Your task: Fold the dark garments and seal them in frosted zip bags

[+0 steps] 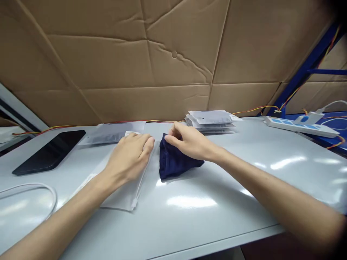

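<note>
My right hand (187,141) pinches the upper left edge of a folded navy blue cloth garment (173,162), thumb and forefinger closed on the fabric. The garment lies bunched on the pale table. To its left, my left hand (131,155) is over a frosted white plastic zip bag (121,196), its fingers closed at the bag's right edge. The bag lies flat and looks thin, with its slider near the front corner. My left palm and forearm cover much of it, and the left fingertips are partly hidden.
Behind are a filled frosted bag (108,133) and a stack of packed bags (211,121). A black phone (51,151) and white cable (51,191) lie left. A power strip (300,126) is at the right back. Cardboard (173,72) walls the rear, with wires along its foot.
</note>
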A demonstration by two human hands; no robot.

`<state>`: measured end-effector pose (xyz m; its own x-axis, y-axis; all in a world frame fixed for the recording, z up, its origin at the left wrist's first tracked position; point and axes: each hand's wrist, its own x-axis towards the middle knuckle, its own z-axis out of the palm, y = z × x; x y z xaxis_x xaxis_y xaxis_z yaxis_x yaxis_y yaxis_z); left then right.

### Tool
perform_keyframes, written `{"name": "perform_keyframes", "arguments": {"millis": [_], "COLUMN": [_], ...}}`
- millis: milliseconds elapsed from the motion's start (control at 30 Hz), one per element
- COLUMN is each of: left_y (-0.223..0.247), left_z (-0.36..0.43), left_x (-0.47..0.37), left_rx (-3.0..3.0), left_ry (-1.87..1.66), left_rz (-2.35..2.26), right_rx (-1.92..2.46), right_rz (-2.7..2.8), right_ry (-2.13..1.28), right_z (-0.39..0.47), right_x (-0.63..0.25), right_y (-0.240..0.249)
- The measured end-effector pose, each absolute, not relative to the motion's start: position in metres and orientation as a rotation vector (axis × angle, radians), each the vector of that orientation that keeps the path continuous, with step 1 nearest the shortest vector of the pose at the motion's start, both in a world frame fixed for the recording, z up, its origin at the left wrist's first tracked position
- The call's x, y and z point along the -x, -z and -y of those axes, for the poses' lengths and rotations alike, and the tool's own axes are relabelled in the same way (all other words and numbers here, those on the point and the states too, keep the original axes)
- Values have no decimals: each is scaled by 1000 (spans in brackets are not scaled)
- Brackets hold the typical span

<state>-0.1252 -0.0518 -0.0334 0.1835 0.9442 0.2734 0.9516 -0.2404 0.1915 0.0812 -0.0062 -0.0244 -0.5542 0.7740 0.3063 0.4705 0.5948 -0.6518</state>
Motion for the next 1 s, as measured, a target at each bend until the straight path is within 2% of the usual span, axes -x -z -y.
{"name": "perform_keyframes", "arguments": {"millis": [233,500,667,1000], "left_y": [37,48,55,55], "left_z": [54,56,54,46], "left_x": [118,123,125,127], "left_rx": [2269,2520,2765,2760], "left_ry": [331,209,257,316], "left_rz": [2060,1855,1714,1765], "right_rx": [897,1217,1112,1205], "right_rz": [2719,2691,2565,2570], "right_ry": [-420,-169,-44,-400], "right_z": [9,23,17,4], "right_x": [-122,-159,-167,-174], "right_y": [29,23,30,45]}}
